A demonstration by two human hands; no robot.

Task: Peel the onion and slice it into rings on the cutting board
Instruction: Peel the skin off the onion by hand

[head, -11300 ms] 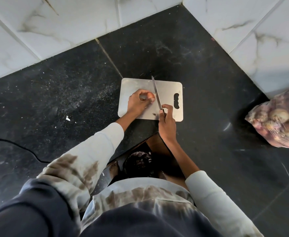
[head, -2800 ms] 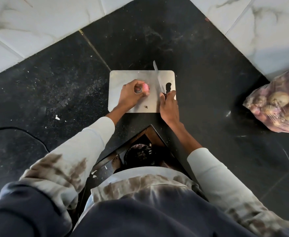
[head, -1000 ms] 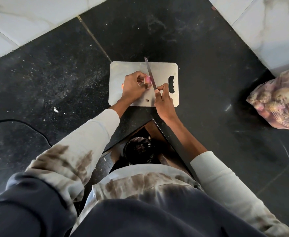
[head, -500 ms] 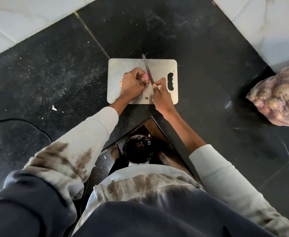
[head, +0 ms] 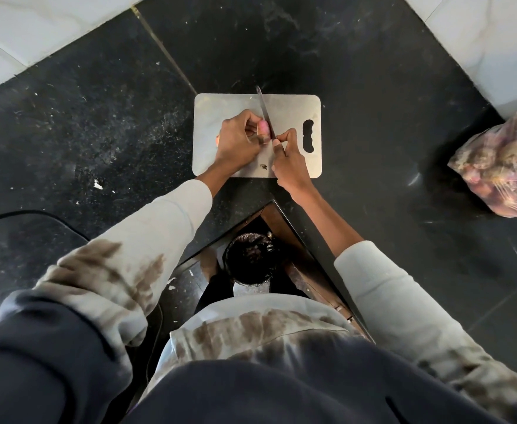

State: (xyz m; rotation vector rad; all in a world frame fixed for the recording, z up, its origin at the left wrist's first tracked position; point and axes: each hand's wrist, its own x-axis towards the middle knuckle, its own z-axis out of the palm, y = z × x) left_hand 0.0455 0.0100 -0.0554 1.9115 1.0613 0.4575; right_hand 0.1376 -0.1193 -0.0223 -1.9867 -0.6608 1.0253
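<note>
A small pink peeled onion [head: 263, 129] sits on the grey cutting board [head: 211, 111], mostly covered by my left hand [head: 237, 142], whose curled fingers grip it. My right hand [head: 287, 162] grips the handle of a knife [head: 263, 108]. The narrow blade points away from me and lies against the onion's right side. A small dark scrap of peel [head: 263, 166] lies on the board near its front edge.
The board lies on a black stone counter with white marble tiles [head: 37, 35] behind it. A plastic bag of onions [head: 504, 166] rests at the right. A black-lined bin [head: 249, 258] stands on the floor below the counter's corner. A black cable [head: 21, 214] runs at the left.
The knife blade has come in against the onion's right side and my right hand has closed up to my left. The view has shifted slightly.
</note>
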